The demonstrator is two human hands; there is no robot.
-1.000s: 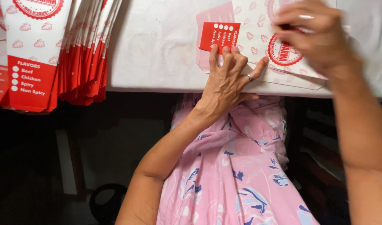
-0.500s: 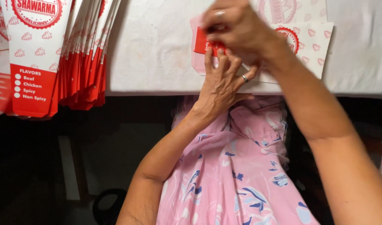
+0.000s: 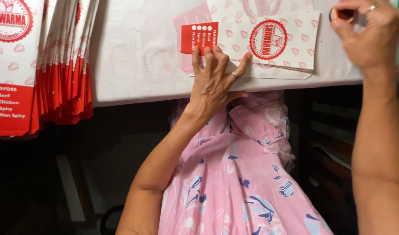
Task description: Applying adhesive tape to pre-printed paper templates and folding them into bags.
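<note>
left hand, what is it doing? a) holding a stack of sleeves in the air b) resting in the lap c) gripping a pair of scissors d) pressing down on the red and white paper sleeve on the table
d: the left hand lies flat with fingers spread on the red and white paper sleeve at the table edge.

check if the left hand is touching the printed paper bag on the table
Touching. The head view shows the left hand with fingertips pressed flat on the printed paper bag, at its red end.

The left hand presses flat on a white paper sleeve with red printing lying on the white surface, while the right hand pinches a small dark round object, and a stack of sleeves lies at the left.
</note>
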